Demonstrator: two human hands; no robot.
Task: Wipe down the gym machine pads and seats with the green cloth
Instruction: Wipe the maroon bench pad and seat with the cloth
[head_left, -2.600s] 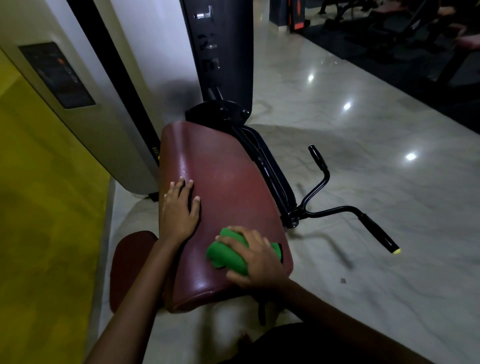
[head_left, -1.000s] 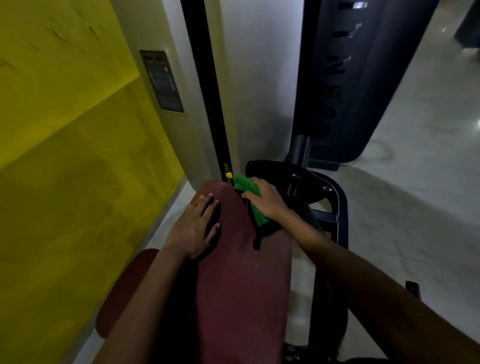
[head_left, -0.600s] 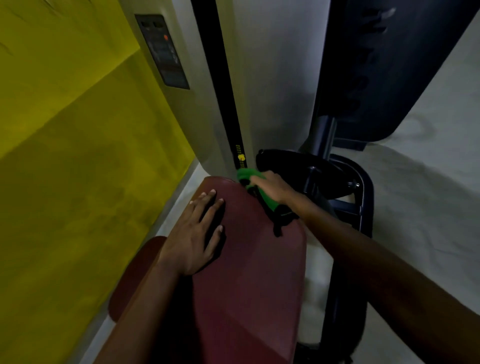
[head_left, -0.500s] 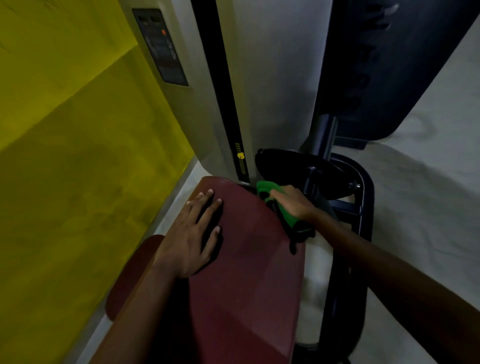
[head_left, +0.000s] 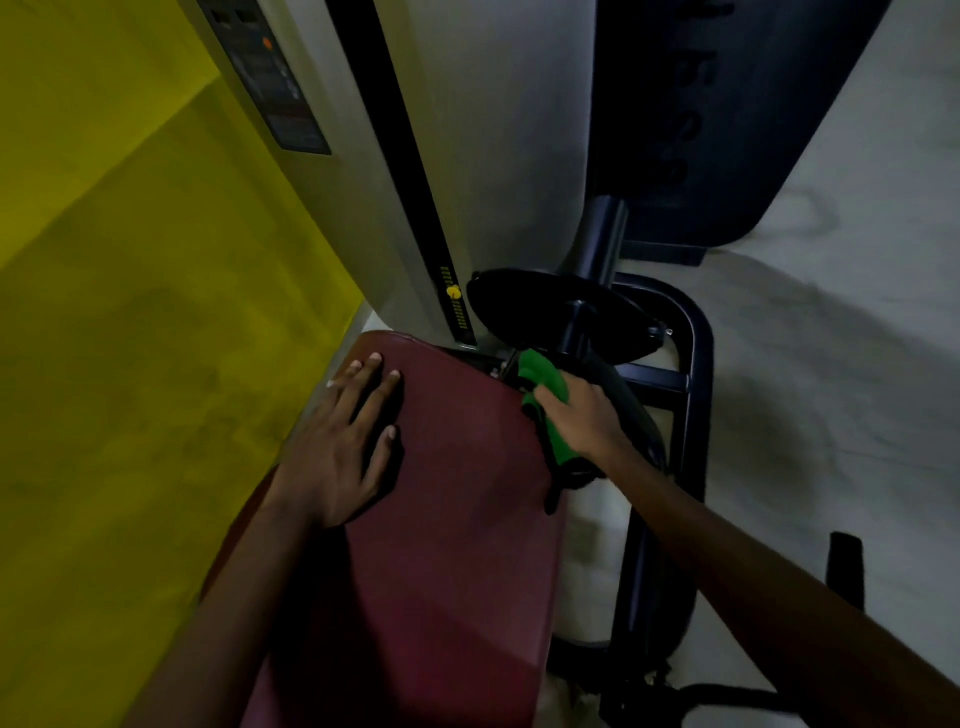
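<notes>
A long maroon pad (head_left: 457, 509) of the gym machine runs away from me down the middle of the view. My left hand (head_left: 340, 447) rests flat on its upper left part, fingers spread. My right hand (head_left: 576, 415) grips the green cloth (head_left: 545, 382) and holds it against the pad's upper right edge, where the cloth folds over the side. A smaller maroon pad (head_left: 244, 525) peeks out low on the left, mostly hidden under my left forearm.
The machine's pale weight-stack housing (head_left: 467, 156) with a black slot and yellow pin (head_left: 453, 292) stands just beyond the pad. A black frame (head_left: 691, 395) and round black plate (head_left: 550, 312) sit right of the pad. A yellow wall (head_left: 130, 312) is close on the left.
My right hand slid the cloth from the pad's near end up to the top, then across to the upper right edge and slightly down its side. My left hand stayed flat on the pad.
</notes>
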